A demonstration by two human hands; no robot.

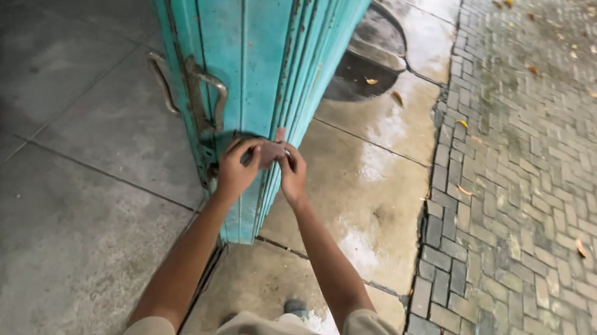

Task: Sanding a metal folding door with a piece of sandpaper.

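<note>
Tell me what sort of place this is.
Probably a shopfront or garage entrance at street level: a folding turquoise metal door with rusty handles, a wet concrete threshold and brick paving strewn with leaves. Both hands work at the door's edge.

Landmark: teal folding metal door (252,54), folded into a stack standing on edge mid-frame. It blocks any straight pass from its left side to its right. Two curved metal handles (204,97) stick out of its left face, just above the left hand (236,171); snag points there. Right hand (292,177) sits at the door's near edge, tight against the leaves. Left of the door: open grey concrete floor (46,157). Right of it: wet slab (372,192), then brick paving (539,207), open.
</note>
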